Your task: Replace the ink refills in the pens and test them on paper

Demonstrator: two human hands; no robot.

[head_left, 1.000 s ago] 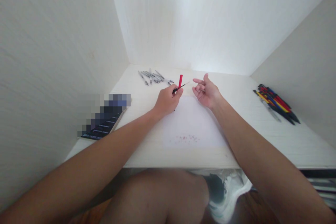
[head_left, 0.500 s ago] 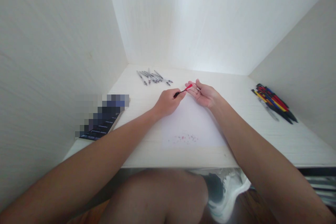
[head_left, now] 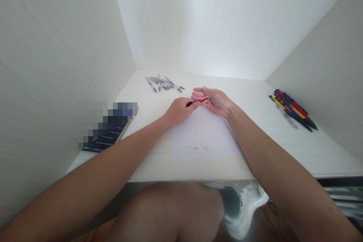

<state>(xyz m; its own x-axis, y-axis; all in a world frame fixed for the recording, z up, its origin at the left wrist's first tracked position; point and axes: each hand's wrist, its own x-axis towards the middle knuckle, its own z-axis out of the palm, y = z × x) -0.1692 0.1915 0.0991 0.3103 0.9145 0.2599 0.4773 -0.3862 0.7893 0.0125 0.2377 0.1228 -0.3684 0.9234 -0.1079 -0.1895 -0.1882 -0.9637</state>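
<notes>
My left hand is closed in a pinch on the black end of a thin red and black pen part. My right hand has its fingers curled round the red end of the same part. Both hands meet above the far edge of a white sheet of paper on the pale desk. Small reddish marks dot the near part of the sheet.
Several grey pen parts lie at the back left of the desk. A bunch of red, blue, yellow and black pens lies at the right. A dark flat blurred object rests at the left edge. White walls enclose three sides.
The red piece stood upright in my left hand; it has tipped over to the right. My right hand, open before, has closed its fingers on the red end.
</notes>
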